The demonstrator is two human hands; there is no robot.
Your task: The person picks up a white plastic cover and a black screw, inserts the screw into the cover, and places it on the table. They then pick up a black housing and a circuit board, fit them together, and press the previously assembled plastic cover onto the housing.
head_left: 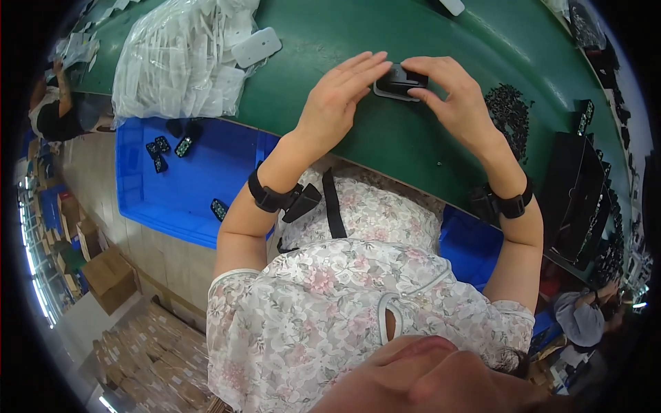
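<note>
A small black plastic oblong part seated on a pale grey backing plate [399, 82] lies on the green work surface [413, 151], directly between the two hands. Its long axis runs roughly left to right, tipped a little so the right end sits lower.

The left hand [335, 103] lies with its fingers [365, 69] straight and held together, their tips touching the left end and upper edge of the part; nothing is pinched there, the fingers merely rest flat against it. The right hand [458, 100] arches over from the other side, with its thumb under the right end and its fingers curled over the top, so it is clamped on the part's right end. Both hands are equally close, but only the right one has a real hold.

Beyond the left fingertips, further up, lies a clear plastic bag of white flat plates [182, 58]. Below the left wrist sits a blue plastic bin [148, 199] with a few loose black parts in it. To the right of the right hand is a heap of small black pieces [511, 113].
</note>
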